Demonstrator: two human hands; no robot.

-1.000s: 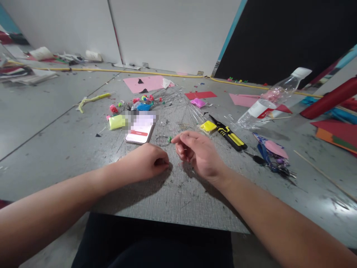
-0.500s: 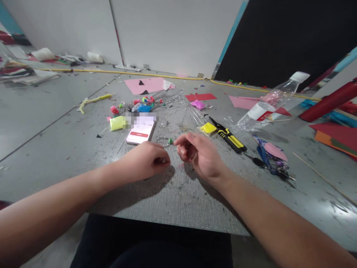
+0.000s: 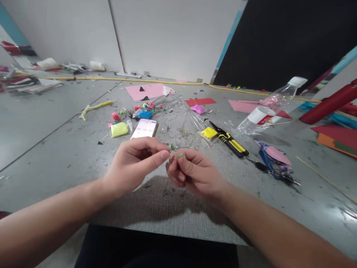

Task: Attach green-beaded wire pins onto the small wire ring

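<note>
- Left hand (image 3: 131, 165) has lifted off the table (image 3: 55, 149) since a moment ago, thumb and forefinger now pinched on the thin wire piece (image 3: 172, 146)
- Right hand (image 3: 192, 173) has drawn in to meet it, fingers curled closed round a small green bit (image 3: 180, 155)
- Phone (image 3: 145, 128) behind, cutters (image 3: 230, 139) to the right; nothing blocks the hands

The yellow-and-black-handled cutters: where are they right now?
In the head view, the yellow-and-black-handled cutters lie on the grey table, right of centre, between the yellow clay block and the clear plastic bottle.
</note>
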